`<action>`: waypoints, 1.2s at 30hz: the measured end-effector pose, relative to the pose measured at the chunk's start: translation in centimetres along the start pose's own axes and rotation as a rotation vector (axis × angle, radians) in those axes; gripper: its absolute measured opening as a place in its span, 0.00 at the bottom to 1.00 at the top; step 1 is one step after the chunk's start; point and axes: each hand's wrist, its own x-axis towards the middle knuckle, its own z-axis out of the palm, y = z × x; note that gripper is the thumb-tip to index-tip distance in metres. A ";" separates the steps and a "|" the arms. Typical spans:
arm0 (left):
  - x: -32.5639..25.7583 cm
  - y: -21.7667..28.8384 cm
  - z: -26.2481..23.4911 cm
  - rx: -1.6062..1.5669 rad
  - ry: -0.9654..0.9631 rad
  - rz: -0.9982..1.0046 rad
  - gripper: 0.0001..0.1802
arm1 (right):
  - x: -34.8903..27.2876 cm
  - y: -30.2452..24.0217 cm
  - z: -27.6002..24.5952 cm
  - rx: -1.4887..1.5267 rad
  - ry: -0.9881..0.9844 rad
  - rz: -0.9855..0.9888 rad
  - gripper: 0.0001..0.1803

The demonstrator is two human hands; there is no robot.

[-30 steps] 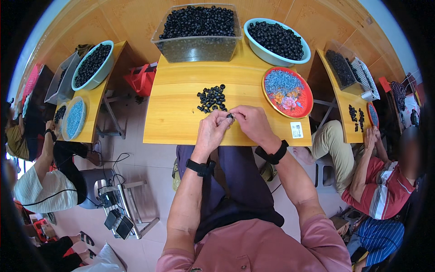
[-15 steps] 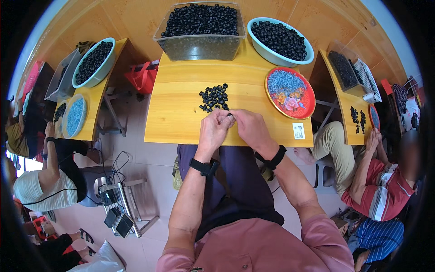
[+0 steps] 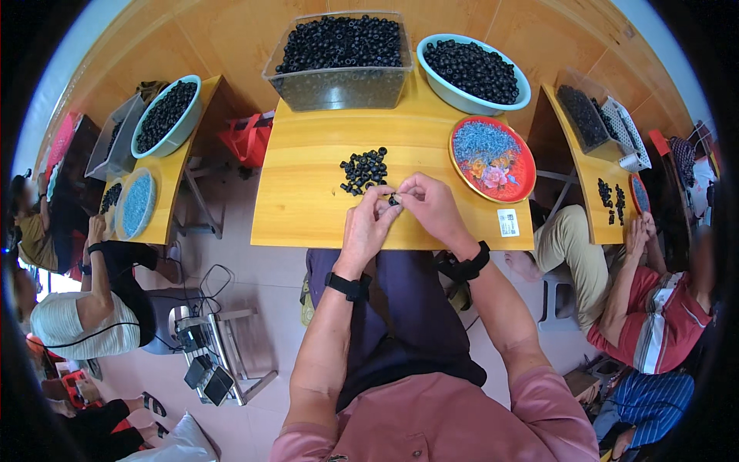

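My left hand [image 3: 368, 225] and my right hand [image 3: 428, 205] meet over the near part of a yellow table [image 3: 308, 192]. Together their fingertips pinch one small black ring-shaped part [image 3: 393, 200]. A loose pile of the same black parts [image 3: 363, 169] lies on the table just beyond my hands, a little to the left. A red plate [image 3: 493, 159] with small blue-grey pieces and a few coloured ones sits to the right of my right hand.
A clear tub [image 3: 340, 60] and a pale green bowl [image 3: 473, 73], both full of black parts, stand at the table's far edge. Other people sit at similar tables to the left [image 3: 92, 285] and right [image 3: 647, 308]. A stool with cables [image 3: 212, 350] stands lower left.
Both hands stay together at the same spot by the pile; the fingers have shifted slightly around the small black part.
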 end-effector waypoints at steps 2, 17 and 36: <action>0.0 -0.4 0.2 -0.026 0.003 0.017 0.15 | 0.0 0.8 -0.2 0.144 -0.057 0.020 0.04; -0.2 -0.2 0.5 0.028 0.004 0.088 0.15 | -0.6 2.2 -0.3 0.389 -0.096 0.064 0.05; -0.4 0.2 0.6 0.106 0.042 0.122 0.14 | -1.3 3.1 0.9 0.279 0.017 -0.014 0.04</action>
